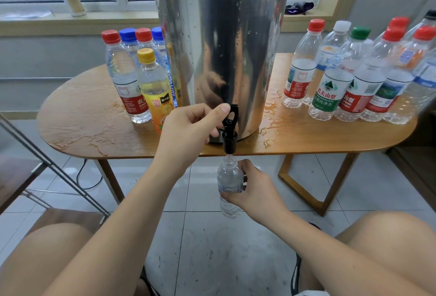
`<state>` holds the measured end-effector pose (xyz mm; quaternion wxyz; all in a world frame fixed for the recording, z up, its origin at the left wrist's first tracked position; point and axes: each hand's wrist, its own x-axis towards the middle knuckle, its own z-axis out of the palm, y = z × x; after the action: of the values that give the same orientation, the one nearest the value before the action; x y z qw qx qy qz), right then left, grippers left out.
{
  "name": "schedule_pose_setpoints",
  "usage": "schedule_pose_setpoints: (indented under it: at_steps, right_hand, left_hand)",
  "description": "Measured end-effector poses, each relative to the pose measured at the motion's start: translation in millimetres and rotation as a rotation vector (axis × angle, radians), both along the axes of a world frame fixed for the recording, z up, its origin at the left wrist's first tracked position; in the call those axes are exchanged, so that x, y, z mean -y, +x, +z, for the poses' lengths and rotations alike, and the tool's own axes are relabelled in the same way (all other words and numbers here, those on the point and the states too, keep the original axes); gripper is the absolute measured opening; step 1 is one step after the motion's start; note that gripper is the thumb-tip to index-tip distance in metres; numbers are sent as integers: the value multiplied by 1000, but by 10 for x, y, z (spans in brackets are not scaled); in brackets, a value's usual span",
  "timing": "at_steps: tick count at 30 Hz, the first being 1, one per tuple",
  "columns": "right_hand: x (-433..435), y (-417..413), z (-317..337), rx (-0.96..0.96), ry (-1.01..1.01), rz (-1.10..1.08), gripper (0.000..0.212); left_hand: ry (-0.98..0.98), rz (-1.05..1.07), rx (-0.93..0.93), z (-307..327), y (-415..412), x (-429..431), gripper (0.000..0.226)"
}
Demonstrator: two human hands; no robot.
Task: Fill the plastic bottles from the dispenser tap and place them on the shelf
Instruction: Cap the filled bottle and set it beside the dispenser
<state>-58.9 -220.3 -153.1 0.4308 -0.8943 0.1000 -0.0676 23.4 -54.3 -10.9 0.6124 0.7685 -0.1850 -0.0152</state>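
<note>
A tall steel dispenser [221, 43] stands on the wooden table [80, 121]. Its black tap [230, 128] juts over the table's front edge. My left hand [188, 128] grips the tap's lever, thumb on top of it. Directly under the spout, my right hand [253, 187] holds an uncapped clear plastic bottle [229, 177] upright, its mouth touching the spout. A thin stream of water runs into its neck. The bottle looks partly filled.
Several capped bottles [132, 78] stand left of the dispenser, and several more capped bottles [354, 76] stand at its right. Water puddles lie on the tabletop. A metal shelf frame [47, 161] slants at the left. My knees are at the bottom, above a tiled floor.
</note>
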Motion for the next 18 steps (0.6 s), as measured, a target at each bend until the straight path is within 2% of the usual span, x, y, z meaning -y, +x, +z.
schedule_pose_setpoints:
  at_steps: [18]
  right_hand:
    - [2,-7,15,-15,-18,-4,65]
  left_hand:
    - [-1,-8,5,2,-4,3,46]
